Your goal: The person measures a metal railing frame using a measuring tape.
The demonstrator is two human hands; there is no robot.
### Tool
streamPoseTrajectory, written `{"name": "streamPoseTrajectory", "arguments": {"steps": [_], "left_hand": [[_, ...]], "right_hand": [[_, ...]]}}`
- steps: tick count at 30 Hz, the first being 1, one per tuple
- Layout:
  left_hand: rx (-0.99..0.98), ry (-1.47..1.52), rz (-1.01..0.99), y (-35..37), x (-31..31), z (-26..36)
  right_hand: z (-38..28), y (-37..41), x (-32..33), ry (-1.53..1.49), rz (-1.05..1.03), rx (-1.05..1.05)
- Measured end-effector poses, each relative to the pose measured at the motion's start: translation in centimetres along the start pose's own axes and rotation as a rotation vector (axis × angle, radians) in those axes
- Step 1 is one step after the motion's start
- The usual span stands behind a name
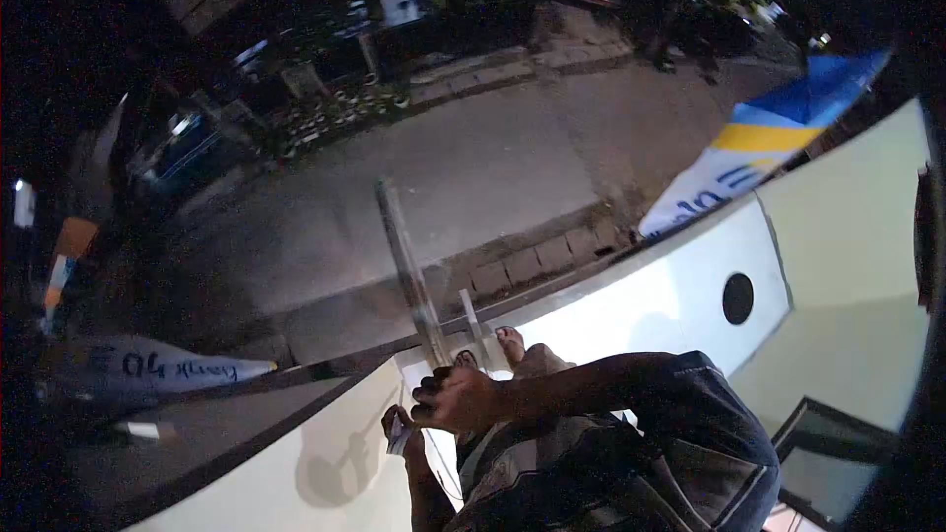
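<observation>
My right hand (455,400) is closed around the lower end of a long thin pole (404,266) that slants up and out over the white balcony wall (650,296). A dark sleeve covers that arm. Just below and to the left, my left hand (399,430) grips a small pale object; I cannot tell what it is. A second, shorter bar (474,325) stands right beside the pole. My bare feet (510,339) show beyond the hands, by the wall's corner.
It is night. Below the wall lie a paved street (473,167), a brick kerb (532,261) and parked vehicles (182,153). A blue, yellow and white banner (754,153) hangs at the right. A white banner with writing (168,369) is at the left.
</observation>
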State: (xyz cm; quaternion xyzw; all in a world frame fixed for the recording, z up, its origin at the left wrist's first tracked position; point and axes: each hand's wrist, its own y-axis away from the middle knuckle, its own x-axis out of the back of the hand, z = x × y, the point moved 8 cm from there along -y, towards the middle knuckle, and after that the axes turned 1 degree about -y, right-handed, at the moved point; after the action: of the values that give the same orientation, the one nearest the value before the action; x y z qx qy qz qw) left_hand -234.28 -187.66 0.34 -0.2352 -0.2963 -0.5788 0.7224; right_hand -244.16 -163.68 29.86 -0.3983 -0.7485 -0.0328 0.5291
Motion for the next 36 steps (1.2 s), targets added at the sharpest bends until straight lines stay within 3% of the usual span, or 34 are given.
{"name": "streamPoseTrajectory", "arguments": {"steps": [3,5,7,8,9,11,13,14,15,16,21,23,26,31,33,34,36], "left_hand": [[0.040,0.043,0.064,0.0,0.0,-1.4],[0.021,0.255,0.098,-0.1,0.7,-0.9],[0.029,0.278,0.083,-0.5,-0.4,-2.5],[0.048,0.434,0.187,-0.5,-0.1,-3.0],[0.067,0.588,0.290,-0.3,0.4,-3.8],[0.100,0.638,0.251,-0.7,1.4,-3.7],[-0.122,-0.353,0.181,-0.6,2.6,-0.2],[0.051,0.196,0.260,-0.3,3.0,-1.6],[0.064,0.198,0.278,0.0,3.8,-1.6],[-0.090,-0.055,0.295,-0.3,4.9,0.9],[-0.244,-1.060,0.331,-0.7,7.6,8.8],[-0.176,-0.893,0.327,-1.0,8.3,7.2],[-0.006,-0.368,0.368,-0.7,8.5,2.1],[0.076,-0.246,0.449,1.4,8.3,-1.0],[0.128,-0.285,0.484,1.5,8.7,-0.1],[0.295,-0.244,0.501,1.2,10.4,2.0],[0.211,-0.266,0.366,2.6,5.2,-6.2]], "right_hand": [[-0.8,-1.1,-0.8,0.015,0.032,0.123],[-1.5,-2.4,-0.4,-0.002,0.052,0.153],[-1.2,-2.0,-2.9,-0.021,0.131,0.132],[-1.1,-1.6,-4.6,-0.015,0.159,0.140],[-1.5,-1.7,-5.0,-0.025,0.153,0.180],[-2.7,-3.4,-4.9,-0.013,0.089,0.263],[-4.3,-4.9,-5.3,0.009,0.034,0.321],[-5.1,-5.4,-5.7,0.025,0.007,0.346],[-6.0,-6.1,-6.1,0.047,-0.018,0.373],[-6.6,-6.4,-6.6,0.084,-0.047,0.393],[-10.7,-8.6,-10.6,0.476,-0.259,0.516],[-12.3,-9.1,-12.9,0.749,-0.338,0.579],[-14.0,-10.1,-15.1,1.026,-0.422,0.660],[-16.6,-10.5,-15.2,1.270,-0.297,0.764],[-16.9,-11.2,-14.7,1.158,-0.337,0.640],[-17.0,-11.7,-13.9,1.114,-0.360,0.600],[-18.0,-13.0,-11.8,0.924,-0.472,0.603]]}}
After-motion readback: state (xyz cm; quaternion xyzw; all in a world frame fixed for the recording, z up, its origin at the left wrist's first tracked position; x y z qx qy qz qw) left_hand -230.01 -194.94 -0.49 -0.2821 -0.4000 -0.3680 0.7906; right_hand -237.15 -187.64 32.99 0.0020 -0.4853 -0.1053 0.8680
